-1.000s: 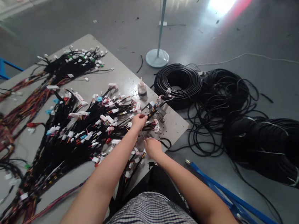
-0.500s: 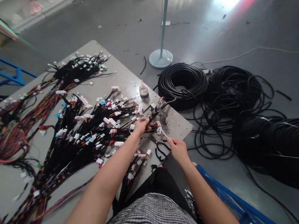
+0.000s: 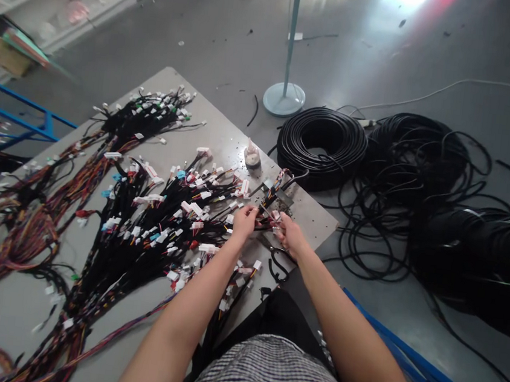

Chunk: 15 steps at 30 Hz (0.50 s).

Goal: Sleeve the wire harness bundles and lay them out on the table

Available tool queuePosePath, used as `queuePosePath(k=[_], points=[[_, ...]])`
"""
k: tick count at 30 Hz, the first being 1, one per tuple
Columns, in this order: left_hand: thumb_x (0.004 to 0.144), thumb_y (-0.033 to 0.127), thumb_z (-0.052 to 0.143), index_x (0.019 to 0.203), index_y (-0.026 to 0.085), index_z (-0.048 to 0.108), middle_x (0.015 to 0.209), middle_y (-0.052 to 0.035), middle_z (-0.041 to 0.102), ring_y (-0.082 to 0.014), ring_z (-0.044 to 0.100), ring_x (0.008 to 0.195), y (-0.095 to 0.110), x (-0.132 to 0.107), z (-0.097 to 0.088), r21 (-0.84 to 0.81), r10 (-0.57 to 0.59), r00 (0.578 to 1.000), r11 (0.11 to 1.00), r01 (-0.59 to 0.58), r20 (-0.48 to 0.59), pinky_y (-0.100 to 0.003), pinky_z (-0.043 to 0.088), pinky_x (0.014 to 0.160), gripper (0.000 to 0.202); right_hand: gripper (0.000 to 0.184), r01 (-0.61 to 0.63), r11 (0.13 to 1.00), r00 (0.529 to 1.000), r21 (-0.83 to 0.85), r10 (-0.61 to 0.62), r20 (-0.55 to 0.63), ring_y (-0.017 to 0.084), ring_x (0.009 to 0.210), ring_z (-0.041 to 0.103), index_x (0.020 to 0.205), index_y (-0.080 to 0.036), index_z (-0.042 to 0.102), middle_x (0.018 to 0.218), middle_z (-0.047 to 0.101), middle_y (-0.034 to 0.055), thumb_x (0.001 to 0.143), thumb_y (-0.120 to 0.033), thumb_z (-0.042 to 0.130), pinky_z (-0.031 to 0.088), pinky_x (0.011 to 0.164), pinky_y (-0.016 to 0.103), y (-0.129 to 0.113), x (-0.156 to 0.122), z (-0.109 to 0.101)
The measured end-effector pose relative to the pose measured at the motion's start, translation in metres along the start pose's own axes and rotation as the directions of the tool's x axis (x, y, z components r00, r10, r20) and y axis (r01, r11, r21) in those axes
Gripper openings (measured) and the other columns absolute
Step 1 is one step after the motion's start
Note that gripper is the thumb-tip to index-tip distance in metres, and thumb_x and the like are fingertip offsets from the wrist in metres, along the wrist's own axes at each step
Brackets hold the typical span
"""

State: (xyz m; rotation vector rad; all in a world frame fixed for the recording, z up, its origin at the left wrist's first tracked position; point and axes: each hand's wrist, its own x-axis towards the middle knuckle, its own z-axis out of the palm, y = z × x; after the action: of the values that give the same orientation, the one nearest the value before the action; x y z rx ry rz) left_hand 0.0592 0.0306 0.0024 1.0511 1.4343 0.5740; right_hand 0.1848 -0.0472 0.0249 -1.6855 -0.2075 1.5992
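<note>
My left hand (image 3: 246, 220) is closed around a wire bundle (image 3: 274, 192) near the table corner, its fingertips pinching the bundle's lower part. Close on its right, my right hand (image 3: 291, 234) is closed on a thin pale strip (image 3: 266, 212), which reaches across to the bundle; its exact kind is too small to make out. White connectors lie by the right fingers, partly covered. Below the hands rests a black-handled hand tool (image 3: 278, 266), its front end partly hidden. To the left spreads a large wire harness (image 3: 141, 234) with black sleeves and many white connectors.
A small bottle (image 3: 253, 154) stands on the grey table (image 3: 316, 219) beyond my hands. Coils of black tubing (image 3: 321, 140) lie on the floor to the right. A pole with a round base (image 3: 284, 100) stands behind the table. Blue frame rails (image 3: 385, 338) run at the lower right.
My right hand has moved left and up toward my left hand, bringing the pale strip against the bundle. The left hand still grips the bundle. The whole view has shifted slightly.
</note>
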Motion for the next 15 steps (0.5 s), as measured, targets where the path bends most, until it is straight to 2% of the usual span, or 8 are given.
queuePosePath(k=[2, 5, 8, 10, 13, 15], points=[[0.085, 0.053, 0.058, 0.075, 0.017, 0.06, 0.062, -0.0003, 0.065, -0.011, 0.055, 0.043, -0.001, 0.0, 0.002, 0.104, 0.039, 0.999, 0.994, -0.035, -0.038, -0.022, 0.041, 0.047, 0.037, 0.049, -0.171, 0.978, 0.984, 0.121, 0.163, 0.071, 0.005, 0.035, 0.016, 0.079, -0.015, 0.057, 0.047, 0.041, -0.0048, 0.096, -0.056, 0.036, 0.01, 0.036, 0.018, -0.017, 0.006, 0.009], [0.082, 0.062, 0.058, 0.067, 0.018, 0.059, 0.057, -0.0007, 0.062, -0.0121, 0.053, 0.042, -0.003, 0.001, 0.006, 0.231, 0.041, 0.997, 0.973, -0.023, -0.071, -0.023, 0.038, 0.046, 0.046, 0.038, -0.233, 0.942, 0.972, 0.243, 0.236, 0.019, 0.003, 0.034, 0.018, 0.075, -0.017, 0.046, 0.052, 0.046, -0.0041, 0.097, -0.048, 0.042, 0.008, 0.034, 0.016, -0.028, 0.011, 0.019], [0.087, 0.059, 0.05, 0.064, 0.018, 0.058, 0.056, -0.0016, 0.06, -0.0127, 0.052, 0.044, -0.007, 0.003, 0.009, 0.209, 0.052, 0.996, 0.977, -0.035, -0.077, -0.024, 0.037, 0.048, 0.048, 0.027, -0.102, 0.94, 0.974, 0.326, 0.16, -0.158, 0.004, 0.036, 0.028, 0.076, -0.017, 0.047, 0.055, 0.048, -0.0035, 0.092, -0.038, 0.052, 0.014, 0.033, 0.016, -0.022, 0.013, 0.03], [0.088, 0.057, 0.046, 0.065, 0.018, 0.059, 0.057, -0.0019, 0.061, -0.0134, 0.051, 0.047, -0.01, 0.005, 0.01, 0.184, 0.049, 0.995, 0.982, -0.031, -0.09, -0.024, 0.037, 0.049, 0.047, 0.023, -0.005, 0.943, 0.969, 0.334, 0.087, -0.231, 0.005, 0.038, 0.032, 0.076, -0.017, 0.05, 0.055, 0.048, -0.0033, 0.089, -0.034, 0.056, 0.017, 0.032, 0.017, -0.012, 0.012, 0.04], [0.089, 0.054, 0.044, 0.065, 0.018, 0.06, 0.057, -0.0021, 0.06, -0.0151, 0.053, 0.051, -0.012, 0.011, 0.01, 0.214, 0.047, 0.993, 0.977, -0.023, -0.104, -0.025, 0.038, 0.053, 0.046, 0.022, 0.049, 0.941, 0.962, 0.336, 0.046, -0.27, 0.005, 0.037, 0.03, 0.072, -0.017, 0.049, 0.052, 0.045, -0.0051, 0.086, -0.031, 0.058, 0.02, 0.033, 0.017, 0.0, 0.01, 0.055], [0.091, 0.052, 0.042, 0.062, 0.019, 0.058, 0.054, -0.0023, 0.059, -0.0155, 0.054, 0.053, -0.01, 0.014, 0.009, 0.254, 0.053, 0.991, 0.967, -0.021, -0.119, -0.025, 0.037, 0.054, 0.047, 0.022, 0.04, 0.95, 0.969, 0.31, 0.038, -0.244, 0.004, 0.037, 0.031, 0.071, -0.017, 0.048, 0.051, 0.044, -0.006, 0.085, -0.03, 0.058, 0.021, 0.034, 0.016, 0.0, 0.01, 0.054]])
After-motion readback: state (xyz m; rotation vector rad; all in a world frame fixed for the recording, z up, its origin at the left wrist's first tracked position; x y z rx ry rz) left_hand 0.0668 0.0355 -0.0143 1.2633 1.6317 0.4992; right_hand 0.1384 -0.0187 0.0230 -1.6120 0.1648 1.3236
